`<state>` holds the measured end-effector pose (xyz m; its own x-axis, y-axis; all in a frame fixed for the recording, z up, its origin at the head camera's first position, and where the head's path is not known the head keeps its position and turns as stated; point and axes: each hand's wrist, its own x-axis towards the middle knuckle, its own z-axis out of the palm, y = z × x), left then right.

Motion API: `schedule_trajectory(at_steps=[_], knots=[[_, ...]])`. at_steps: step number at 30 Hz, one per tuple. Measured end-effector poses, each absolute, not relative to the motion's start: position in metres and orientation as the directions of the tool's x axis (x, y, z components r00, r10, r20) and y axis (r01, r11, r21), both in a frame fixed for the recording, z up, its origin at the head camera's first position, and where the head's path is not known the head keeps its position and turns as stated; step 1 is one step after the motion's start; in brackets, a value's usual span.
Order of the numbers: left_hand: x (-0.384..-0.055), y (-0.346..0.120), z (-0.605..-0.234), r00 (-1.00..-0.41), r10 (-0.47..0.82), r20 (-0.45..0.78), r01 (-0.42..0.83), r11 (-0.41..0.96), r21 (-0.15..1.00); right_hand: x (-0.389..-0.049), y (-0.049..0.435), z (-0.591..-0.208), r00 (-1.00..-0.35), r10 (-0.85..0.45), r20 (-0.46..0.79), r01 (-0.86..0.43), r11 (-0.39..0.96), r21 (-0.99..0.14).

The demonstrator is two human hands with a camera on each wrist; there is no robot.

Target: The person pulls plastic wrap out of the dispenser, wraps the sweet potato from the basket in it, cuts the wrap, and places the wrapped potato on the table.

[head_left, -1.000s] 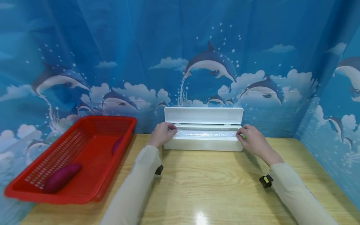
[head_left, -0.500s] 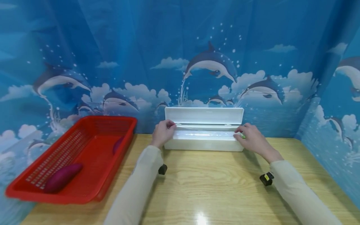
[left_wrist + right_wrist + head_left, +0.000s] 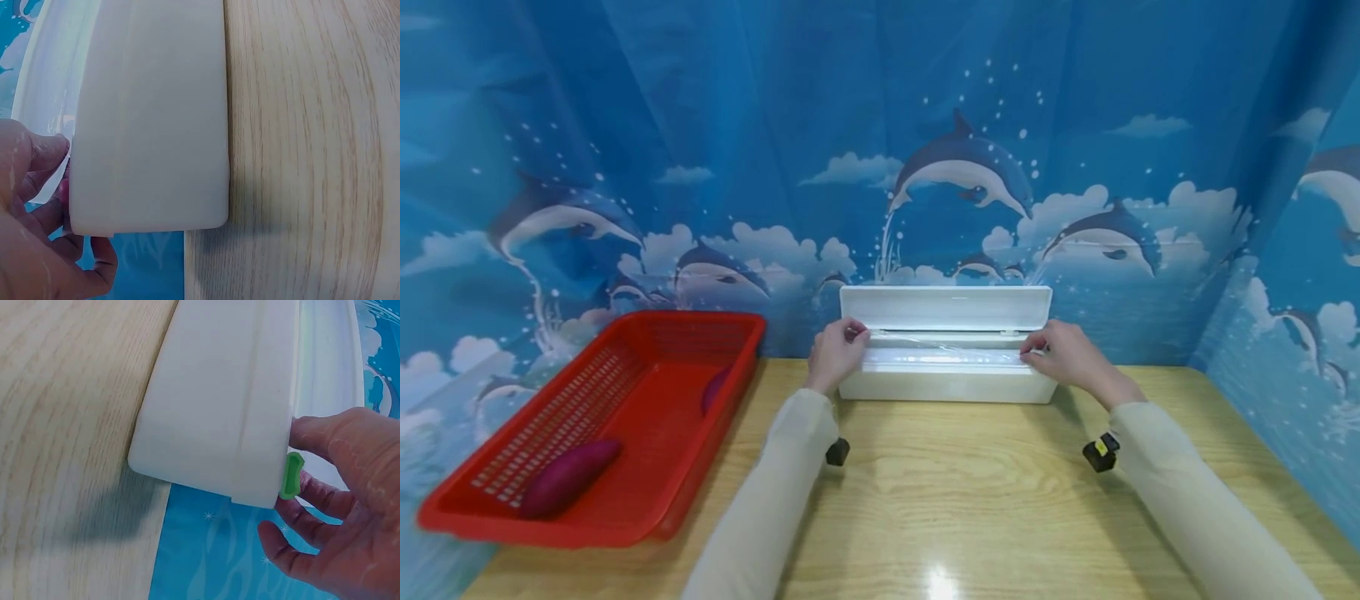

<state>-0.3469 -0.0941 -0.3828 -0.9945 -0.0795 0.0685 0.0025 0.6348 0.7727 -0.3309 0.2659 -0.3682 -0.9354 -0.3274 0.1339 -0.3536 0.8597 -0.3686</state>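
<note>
A long white cling film dispenser (image 3: 947, 386) stands at the back of the table, its lid (image 3: 945, 309) raised. Clear cling film (image 3: 943, 359) lies across its opening and shines in the light. At the left end, my left hand (image 3: 837, 354) pinches the film's edge between thumb and forefinger, a little above the box. My right hand (image 3: 1066, 354) pinches the film near the right end, fingertips low over the opening. A green slider (image 3: 292, 476) sits at that end of the box, beside my right fingers. The box wall hides both fingertips in the wrist views.
To the left, a red plastic basket (image 3: 673, 467) holds a purple sweet potato (image 3: 571, 477) and a second one (image 3: 715, 390) partly behind its right wall. A blue dolphin-print curtain (image 3: 820, 125) hangs right behind the box. The wooden table (image 3: 955, 500) spreads in front.
My right hand has moved slightly left and up, from the green slider onto the film. My left hand has risen a little, and the film edge now slants between both hands.
</note>
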Motion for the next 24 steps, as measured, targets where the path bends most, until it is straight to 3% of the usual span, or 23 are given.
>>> schedule_trajectory(at_steps=[8, 19, 24], knots=[[-0.346, -0.096, -0.385, -0.995, -0.069, 0.074, 0.015, 0.623, 0.782, -0.329, 0.261, -0.381, -0.923, -0.301, 0.240, -0.375, 0.842, -0.388], [-0.346, -0.094, -0.389, -0.991, -0.049, 0.122, 0.066, 0.616, 0.785, -0.323, 0.262, -0.390, -0.926, -0.115, 0.360, -0.315, 0.760, -0.568], [-0.345, -0.094, -0.389, -0.990, -0.048, 0.133, 0.076, 0.610, 0.789, -0.323, 0.270, -0.385, -0.951, -0.140, 0.276, -0.285, 0.746, -0.602]])
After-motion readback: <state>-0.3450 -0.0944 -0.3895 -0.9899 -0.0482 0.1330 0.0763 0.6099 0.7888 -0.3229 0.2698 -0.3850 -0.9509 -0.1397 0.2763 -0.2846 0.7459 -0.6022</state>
